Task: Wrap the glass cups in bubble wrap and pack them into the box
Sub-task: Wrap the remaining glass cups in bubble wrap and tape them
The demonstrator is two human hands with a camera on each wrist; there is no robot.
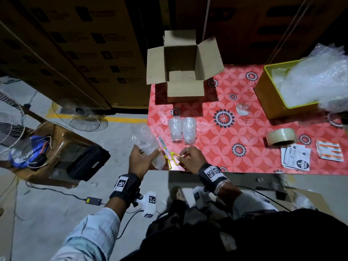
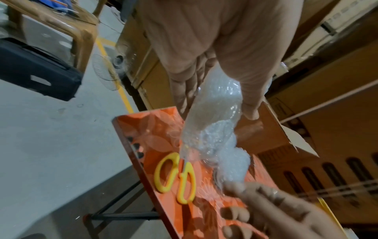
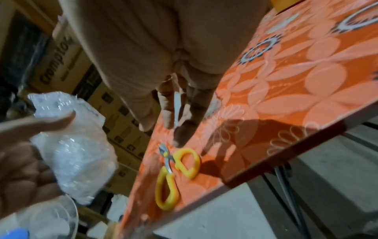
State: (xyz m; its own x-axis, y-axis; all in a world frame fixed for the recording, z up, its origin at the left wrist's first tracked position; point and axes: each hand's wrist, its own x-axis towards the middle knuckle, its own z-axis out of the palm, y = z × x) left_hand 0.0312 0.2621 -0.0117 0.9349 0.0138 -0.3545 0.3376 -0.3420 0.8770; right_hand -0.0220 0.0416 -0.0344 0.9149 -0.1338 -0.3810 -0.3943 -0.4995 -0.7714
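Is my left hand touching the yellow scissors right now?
Apart. In the left wrist view the left hand grips the bubble-wrapped cup above the table, while the scissors lie flat there, clear of its fingers.

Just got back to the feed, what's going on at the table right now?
A person is mid-wrap. The left hand holds a glass cup in bubble wrap off the table's near corner; the right hand pinches something small, apparently tape. Yellow scissors lie between them. Two wrapped cups stand on the red tablecloth. The cardboard box sits open, seemingly empty.
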